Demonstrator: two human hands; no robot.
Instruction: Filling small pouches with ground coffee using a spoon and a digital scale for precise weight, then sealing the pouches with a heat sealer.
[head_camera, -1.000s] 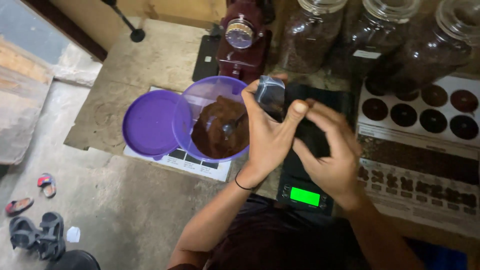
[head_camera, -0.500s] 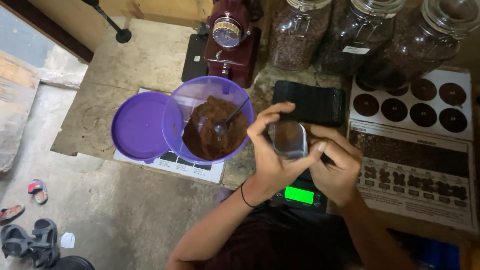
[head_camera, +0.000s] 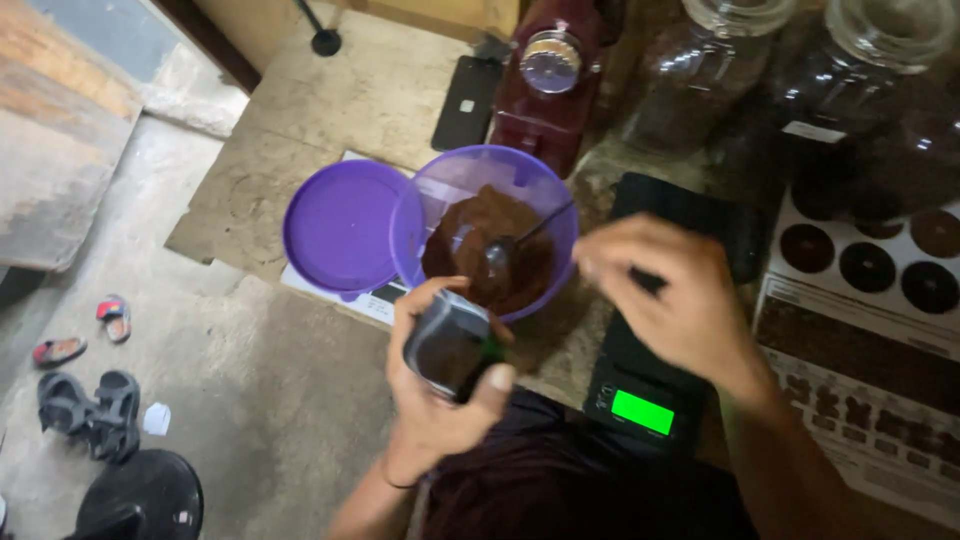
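Far left, on the concrete floor: sandals (head_camera: 88, 408), dark pair, plus a red-strapped pair nearer the wall; apart from the work surface.

Purple lid (head_camera: 343, 226): lies flat on the stone counter (head_camera: 330, 110), touching the tub's left side, set off so the tub mouth is free.

Purple tub (head_camera: 487, 228): translucent, upright, open, holding dark brown ground powder heaped to about mid-height. A metal spoon (head_camera: 505, 250) stands in the powder, bowl buried, handle leaning up to the right rim, within easy reach.

Left hand (head_camera: 445, 395): fingers and thumb wrapped around a small dark pouch (head_camera: 450, 345), held just in front of the tub's near rim, its open mouth tilted up toward the camera, likely so the contents can be seen or added to.

Dark red grinder (head_camera: 545, 80): behind the tub, with a black phone lying beside it.

Digital scale (head_camera: 655, 385): black, green display lit, platform bare, just right of the pouch.

Right hand (head_camera: 670, 300): over the scale, holding nothing, fingers loosely curled and pointing toward the spoon handle; motion-blurred.

Glass jars (head_camera: 800, 90): back right, filled with dark contents.

Sample chart (head_camera: 870, 300): far right, printed card with dark round discs.
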